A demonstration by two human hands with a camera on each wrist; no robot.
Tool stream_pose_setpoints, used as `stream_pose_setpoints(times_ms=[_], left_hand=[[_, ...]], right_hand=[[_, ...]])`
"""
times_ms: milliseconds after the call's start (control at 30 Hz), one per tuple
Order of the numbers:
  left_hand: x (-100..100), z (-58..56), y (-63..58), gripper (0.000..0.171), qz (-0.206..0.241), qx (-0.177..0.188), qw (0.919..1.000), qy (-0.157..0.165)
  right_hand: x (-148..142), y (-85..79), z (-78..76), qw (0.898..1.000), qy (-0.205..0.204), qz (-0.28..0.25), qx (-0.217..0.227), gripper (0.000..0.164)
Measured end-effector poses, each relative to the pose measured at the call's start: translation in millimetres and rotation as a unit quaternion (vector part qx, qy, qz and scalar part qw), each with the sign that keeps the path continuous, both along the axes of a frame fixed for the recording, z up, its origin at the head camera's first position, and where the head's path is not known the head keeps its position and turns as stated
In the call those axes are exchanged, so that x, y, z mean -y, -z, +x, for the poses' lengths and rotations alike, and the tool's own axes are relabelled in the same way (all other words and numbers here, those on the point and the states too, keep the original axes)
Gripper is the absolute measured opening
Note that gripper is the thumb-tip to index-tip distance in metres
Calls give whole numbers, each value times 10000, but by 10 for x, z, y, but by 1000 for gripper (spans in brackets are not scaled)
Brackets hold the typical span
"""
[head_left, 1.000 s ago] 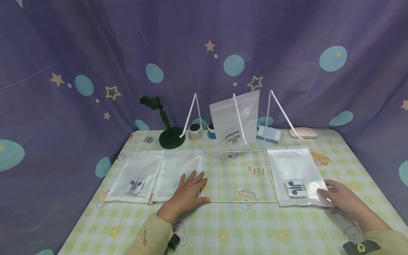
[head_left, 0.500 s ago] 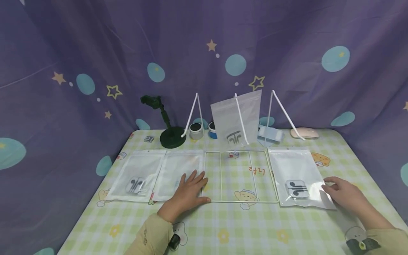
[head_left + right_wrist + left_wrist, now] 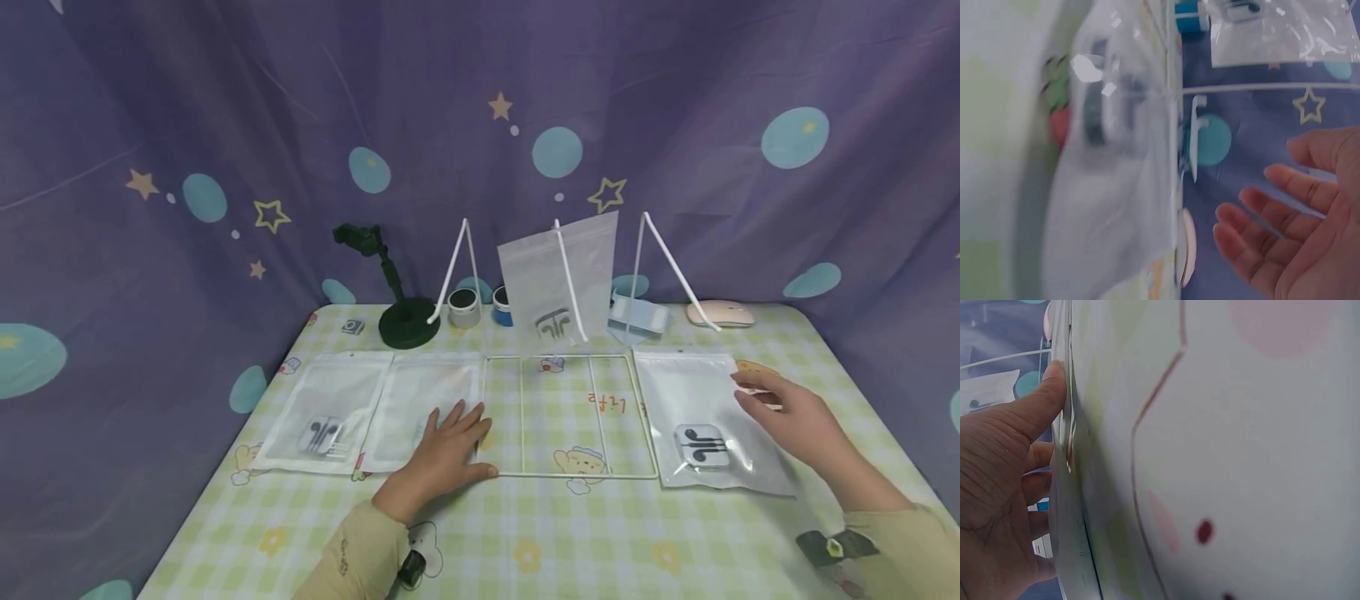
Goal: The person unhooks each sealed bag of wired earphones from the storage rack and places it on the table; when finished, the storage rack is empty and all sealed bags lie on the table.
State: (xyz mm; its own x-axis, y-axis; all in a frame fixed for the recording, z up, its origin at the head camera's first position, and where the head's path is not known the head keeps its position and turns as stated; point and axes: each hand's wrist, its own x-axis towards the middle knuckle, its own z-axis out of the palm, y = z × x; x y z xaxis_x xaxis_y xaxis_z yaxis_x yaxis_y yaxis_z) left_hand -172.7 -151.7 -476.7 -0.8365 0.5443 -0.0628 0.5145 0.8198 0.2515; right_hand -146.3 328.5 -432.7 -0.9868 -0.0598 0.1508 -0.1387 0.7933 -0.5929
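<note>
My left hand [image 3: 444, 456] rests with spread fingers on the right edge of a clear zip bag [image 3: 423, 408] and the base of a white wire rack [image 3: 551, 476]. Beside that bag lies another zip bag [image 3: 322, 400] with earphones in it. My right hand [image 3: 802, 421] is raised at the right edge of a third zip bag [image 3: 697, 392], which holds boxed earphones [image 3: 702, 446]. In the right wrist view the right hand's fingers [image 3: 1260, 250] are loosely bent, with nothing between them. A further earphone bag [image 3: 558, 283] hangs from the rack's middle hook.
Behind the rack stand a dark green stand [image 3: 405, 321], a silver round canister [image 3: 464, 310], a blue one [image 3: 502, 308] and a light blue item [image 3: 637, 318]. A pink mouse [image 3: 720, 313] lies at the back right. The rack's outer hooks jut forward.
My right hand has let go of the right bag's lower right corner and moved up and away from the table edge. The left hand has stayed in place.
</note>
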Motion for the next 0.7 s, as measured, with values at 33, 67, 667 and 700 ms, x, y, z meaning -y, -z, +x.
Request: stream_pose_setpoints(times_ms=[33,67,667,700], left_hand=[[-2,2,-4,76,-12,8,10000,-6],[-4,4,-7,76,-9,11,10000,-8],[-27,18,2,76,-92,-110,9999,-67],[-28,21,-1,76,-80,-108,9999,-74]], right_hand=[[43,-30,-22,9999,-105,-106,-14,42],[86,-54,-51,9996,-200,-190,-21,42],[760,-298,-652,9702,-1472,-1851,520,60],[790,-306,-676,9678,-1513,-1924,583,62]])
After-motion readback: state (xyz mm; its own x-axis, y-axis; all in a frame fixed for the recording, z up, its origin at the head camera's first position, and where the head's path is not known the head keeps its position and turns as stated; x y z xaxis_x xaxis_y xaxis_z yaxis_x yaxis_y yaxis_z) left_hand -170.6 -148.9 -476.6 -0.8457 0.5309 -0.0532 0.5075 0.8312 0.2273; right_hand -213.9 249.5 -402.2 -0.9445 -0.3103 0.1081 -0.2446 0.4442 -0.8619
